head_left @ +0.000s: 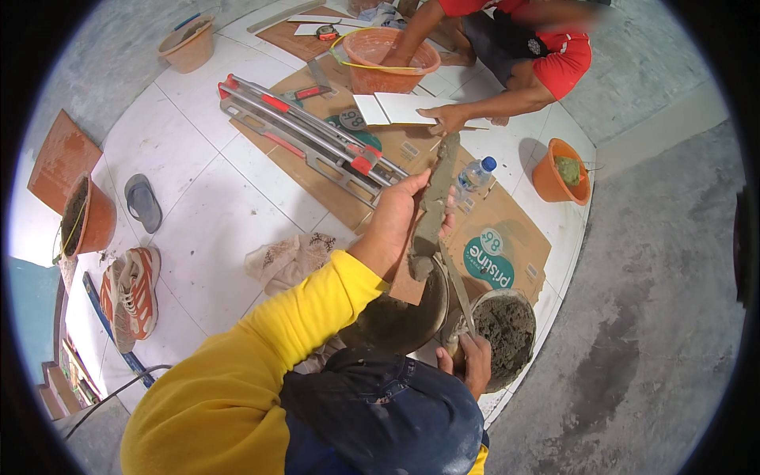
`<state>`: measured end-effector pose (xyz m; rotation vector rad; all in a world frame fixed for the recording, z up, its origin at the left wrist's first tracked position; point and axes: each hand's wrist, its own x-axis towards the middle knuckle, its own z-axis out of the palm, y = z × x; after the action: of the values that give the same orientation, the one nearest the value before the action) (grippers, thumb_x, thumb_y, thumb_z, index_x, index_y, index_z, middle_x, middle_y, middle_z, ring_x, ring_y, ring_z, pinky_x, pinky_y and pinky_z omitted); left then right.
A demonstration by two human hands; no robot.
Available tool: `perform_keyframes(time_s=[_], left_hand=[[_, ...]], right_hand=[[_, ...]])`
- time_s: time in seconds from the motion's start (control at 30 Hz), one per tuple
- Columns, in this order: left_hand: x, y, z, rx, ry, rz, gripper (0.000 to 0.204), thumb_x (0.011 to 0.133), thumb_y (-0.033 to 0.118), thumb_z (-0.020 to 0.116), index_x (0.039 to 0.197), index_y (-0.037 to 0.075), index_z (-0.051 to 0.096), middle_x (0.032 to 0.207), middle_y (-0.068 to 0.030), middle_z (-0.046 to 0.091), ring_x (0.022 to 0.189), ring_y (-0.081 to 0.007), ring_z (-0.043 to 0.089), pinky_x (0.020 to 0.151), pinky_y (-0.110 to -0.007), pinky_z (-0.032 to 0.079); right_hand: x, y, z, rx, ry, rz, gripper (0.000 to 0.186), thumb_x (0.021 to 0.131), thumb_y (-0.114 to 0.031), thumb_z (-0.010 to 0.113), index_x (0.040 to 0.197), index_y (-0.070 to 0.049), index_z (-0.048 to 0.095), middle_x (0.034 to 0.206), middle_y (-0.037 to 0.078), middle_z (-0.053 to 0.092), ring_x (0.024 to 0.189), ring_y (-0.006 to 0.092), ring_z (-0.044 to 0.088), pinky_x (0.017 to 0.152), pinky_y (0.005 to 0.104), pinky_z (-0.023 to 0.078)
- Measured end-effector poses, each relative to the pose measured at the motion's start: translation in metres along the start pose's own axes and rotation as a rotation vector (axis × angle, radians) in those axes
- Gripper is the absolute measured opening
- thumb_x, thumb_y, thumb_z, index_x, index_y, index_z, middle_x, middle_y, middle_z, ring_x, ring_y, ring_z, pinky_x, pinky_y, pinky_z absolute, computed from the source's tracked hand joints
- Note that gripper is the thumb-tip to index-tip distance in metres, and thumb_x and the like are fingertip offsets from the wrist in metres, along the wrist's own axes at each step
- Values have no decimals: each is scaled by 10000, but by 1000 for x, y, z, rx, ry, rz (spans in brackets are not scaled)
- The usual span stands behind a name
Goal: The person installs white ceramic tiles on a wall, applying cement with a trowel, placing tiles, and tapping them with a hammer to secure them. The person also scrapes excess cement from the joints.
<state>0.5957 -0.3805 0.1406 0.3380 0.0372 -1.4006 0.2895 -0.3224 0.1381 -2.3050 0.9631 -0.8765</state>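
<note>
In my left hand (393,218) is a narrow tile strip (407,286), raised at a slant, its upper face coated with wet grey mortar (434,207). My fingers wrap around its edges. Lower and to the right, my right hand (473,362) is closed around the handle of a trowel (457,289), whose thin blade points up beside the strip's lower end. A bucket of grey mortar (511,328) stands right beside that hand. Beneath the strip sits a wide dark-walled basin (396,321), partly hidden by my arm.
A person in red (566,63) holds white tile pieces (404,108) above an orange basin (388,75). A tile cutter (309,134) and water bottle (475,174) rest on cardboard (518,229). Orange buckets (560,176), shoes (136,293), a sandal (143,203) and cloth (289,261) surround me.
</note>
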Motion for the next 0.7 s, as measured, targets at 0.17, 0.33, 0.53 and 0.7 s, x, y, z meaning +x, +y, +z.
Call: perform_keyframes(time_s=[0.17, 0.33, 0.53, 0.7], left_hand=[[2, 1, 3, -237, -53, -56, 341, 1169, 305, 508, 1244, -7, 622, 1093, -106, 659, 878, -200, 651, 949, -435, 537], [-3, 47, -19, 95, -180, 214, 314, 1164, 284, 515, 1244, 0, 625, 1116, -115, 671, 931, -209, 683, 945, -442, 556], [-20, 83, -37, -17, -75, 316, 326, 1177, 280, 476, 1274, 0, 613, 1084, -117, 659, 969, -214, 651, 960, -416, 526], [-37, 84, -43, 2, 8, 371, 342, 1179, 275, 468, 1289, -21, 599, 1073, -123, 649, 977, -207, 639, 978, -408, 502]], right_hand=[[-3, 16, 10, -101, 42, -159, 443, 822, 11, 898, 1224, -8, 711, 1160, 193, 689, 957, 397, 694, 845, 439, 573], [11, 5, -30, -219, -155, -161, 426, 867, -41, 867, 1276, -48, 744, 1055, 188, 706, 908, 391, 720, 769, 488, 585], [72, -28, -22, -331, -813, -103, 250, 1018, -269, 731, 1136, -52, 770, 963, 182, 752, 853, 413, 774, 711, 514, 615], [109, -23, 42, -574, -1157, -264, 251, 1017, -282, 696, 987, -61, 810, 941, 199, 771, 901, 417, 784, 760, 507, 634]])
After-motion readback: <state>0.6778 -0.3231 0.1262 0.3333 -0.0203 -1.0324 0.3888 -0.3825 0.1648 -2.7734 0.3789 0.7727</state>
